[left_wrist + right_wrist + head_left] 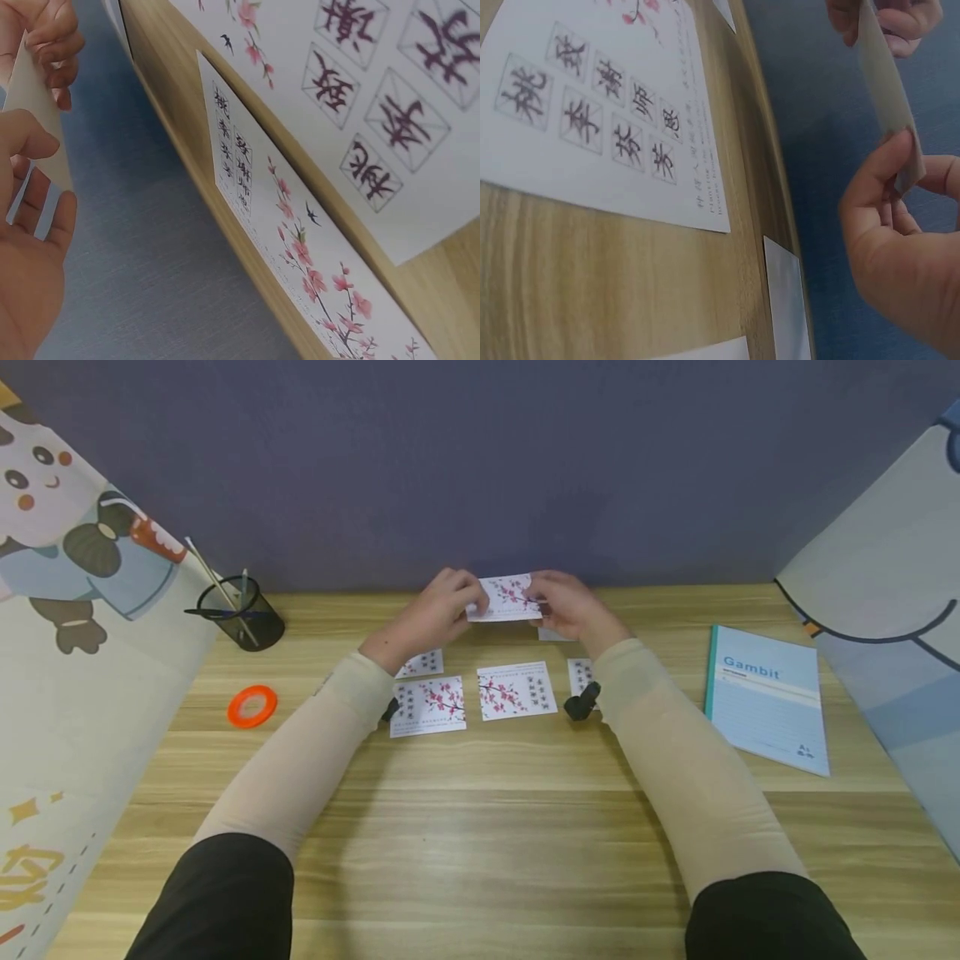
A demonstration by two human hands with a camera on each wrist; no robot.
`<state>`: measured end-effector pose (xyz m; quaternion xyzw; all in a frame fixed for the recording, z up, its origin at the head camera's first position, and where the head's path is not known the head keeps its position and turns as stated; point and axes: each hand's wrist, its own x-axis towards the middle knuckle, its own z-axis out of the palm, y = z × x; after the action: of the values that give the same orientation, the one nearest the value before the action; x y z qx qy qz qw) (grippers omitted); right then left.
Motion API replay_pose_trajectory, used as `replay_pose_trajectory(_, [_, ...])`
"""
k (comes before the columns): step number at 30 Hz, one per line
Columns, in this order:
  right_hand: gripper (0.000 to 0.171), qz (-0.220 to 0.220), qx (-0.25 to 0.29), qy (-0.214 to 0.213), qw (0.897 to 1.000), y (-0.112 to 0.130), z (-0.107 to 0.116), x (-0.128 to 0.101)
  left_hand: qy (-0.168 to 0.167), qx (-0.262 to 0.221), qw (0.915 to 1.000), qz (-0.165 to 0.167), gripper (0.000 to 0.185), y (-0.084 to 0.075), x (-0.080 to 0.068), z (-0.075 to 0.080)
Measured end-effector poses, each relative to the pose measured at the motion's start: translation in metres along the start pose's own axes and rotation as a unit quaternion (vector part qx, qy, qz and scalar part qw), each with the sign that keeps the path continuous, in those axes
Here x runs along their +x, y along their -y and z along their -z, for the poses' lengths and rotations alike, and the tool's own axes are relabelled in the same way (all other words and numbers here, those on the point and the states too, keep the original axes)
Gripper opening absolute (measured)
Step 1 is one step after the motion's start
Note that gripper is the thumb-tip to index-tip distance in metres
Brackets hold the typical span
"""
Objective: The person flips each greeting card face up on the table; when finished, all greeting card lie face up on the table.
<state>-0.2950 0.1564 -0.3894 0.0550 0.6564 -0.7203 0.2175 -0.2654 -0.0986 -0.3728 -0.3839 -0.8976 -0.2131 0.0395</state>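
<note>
A white card printed with pink blossom (510, 597) is held up off the table near its back edge. My left hand (442, 608) pinches the card's left end, and my right hand (567, 606) pinches the right end. Both wrist views show the held card (889, 90) nearly edge-on, with thumbs and fingers on either side. Below on the table lie similar cards: one at front left (428, 708), one in the middle (517, 692), and another at right (578, 672) partly hidden by the right wrist. Farther back, a card at left (422, 665) is partly covered by my left arm.
On the left stand a black mesh pen holder (255, 620) with sticks in it and an orange tape roll (237, 715). A light-blue notebook (772, 702) lies at right. Behind the table's back edge rises a dark blue-grey panel (480, 468).
</note>
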Motion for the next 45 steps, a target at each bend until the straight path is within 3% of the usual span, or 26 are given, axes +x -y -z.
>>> replay_pose_trajectory(7, [0.06, -0.008, -0.019, -0.012, 1.0, -0.003, 0.0, 0.003, -0.002, 0.025, 0.9996, 0.01, 0.024, 0.003, 0.0, -0.002])
replay_pose_trajectory(10, [0.06, -0.008, -0.013, -0.01, 1.0, -0.004, 0.001, 0.003, -0.012, 0.031, 0.999, 0.029, 0.029, 0.003, 0.001, -0.003])
replay_pose_trajectory(14, [0.058, -0.012, 0.011, -0.002, 1.0, -0.005, 0.001, 0.001, -0.036, 0.009, 0.9958, 0.084, 0.04, 0.002, 0.002, -0.003])
replay_pose_trajectory(17, [0.057, -0.017, 0.031, 0.005, 0.999, -0.005, 0.0, 0.001, -0.062, -0.021, 0.9869, 0.148, 0.049, 0.002, 0.004, -0.003])
replay_pose_trajectory(20, [0.056, -0.016, 0.032, 0.008, 0.999, -0.006, 0.0, 0.001, -0.087, -0.071, 0.9707, 0.212, 0.065, 0.002, 0.007, -0.003])
replay_pose_trajectory(25, [0.055, -0.016, 0.014, 0.007, 1.0, -0.007, -0.002, 0.002, -0.089, -0.196, 0.9329, 0.288, 0.076, 0.005, 0.01, -0.004])
replay_pose_trajectory(28, [0.054, -0.017, 0.003, 0.003, 1.0, -0.008, -0.002, 0.003, -0.075, -0.301, 0.8985, 0.311, 0.068, 0.007, 0.012, -0.005])
replay_pose_trajectory(31, [0.053, -0.017, -0.019, -0.008, 1.0, -0.009, -0.003, 0.003, -0.063, -0.405, 0.8529, 0.323, 0.057, 0.008, 0.013, -0.005])
replay_pose_trajectory(32, [0.053, -0.018, -0.028, -0.012, 0.999, -0.009, -0.004, 0.003, -0.059, -0.429, 0.8396, 0.328, 0.054, 0.008, 0.013, -0.005])
replay_pose_trajectory(34, [0.053, -0.015, -0.049, -0.017, 0.999, -0.009, -0.005, 0.002, -0.052, -0.456, 0.821, 0.34, 0.051, 0.008, 0.013, -0.004])
replay_pose_trajectory(36, [0.054, -0.012, -0.072, -0.019, 0.997, -0.01, -0.005, 0.001, -0.045, -0.466, 0.8097, 0.354, 0.05, 0.008, 0.013, -0.004])
replay_pose_trajectory(38, [0.055, -0.008, -0.095, -0.017, 0.995, -0.011, -0.006, 0.001, -0.035, -0.465, 0.8047, 0.367, 0.051, 0.009, 0.012, -0.003])
replay_pose_trajectory(45, [0.058, 0.005, -0.155, -0.01, 0.988, -0.012, -0.009, 0.001, 0.007, -0.424, 0.808, 0.409, 0.062, 0.011, 0.012, -0.004])
